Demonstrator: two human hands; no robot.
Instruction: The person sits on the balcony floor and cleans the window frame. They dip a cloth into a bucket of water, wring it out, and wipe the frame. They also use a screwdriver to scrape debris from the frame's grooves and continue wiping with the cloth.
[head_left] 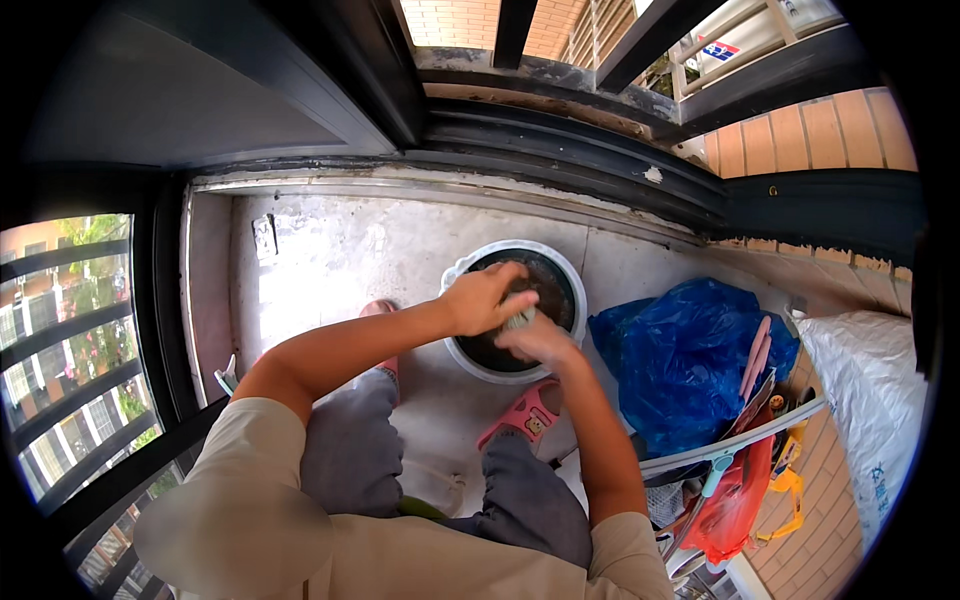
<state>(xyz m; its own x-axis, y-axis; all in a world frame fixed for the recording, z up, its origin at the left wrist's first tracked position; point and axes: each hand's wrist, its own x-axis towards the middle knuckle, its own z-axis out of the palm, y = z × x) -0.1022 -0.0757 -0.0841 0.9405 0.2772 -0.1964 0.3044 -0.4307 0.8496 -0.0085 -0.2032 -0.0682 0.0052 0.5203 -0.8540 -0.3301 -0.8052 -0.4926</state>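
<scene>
Parting thumb from fingers on the left hand (484,299), just beside a small pale-green item (521,318) at the right hand (541,341), too blurred to tell if pinching. Poised above the white-rimmed basin (515,245), apparently mid-rubbing; calling next for a secure grip.

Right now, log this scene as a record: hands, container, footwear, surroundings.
left hand: above round white-rimmed basin
right hand: above basin, close beside left
between hands: small pale-green item, kind unclear
basin contents: dark, details unclear
footwear: pink slippers
person's right: crumpled blue plastic bag, red plastic bag, white sack
</scene>
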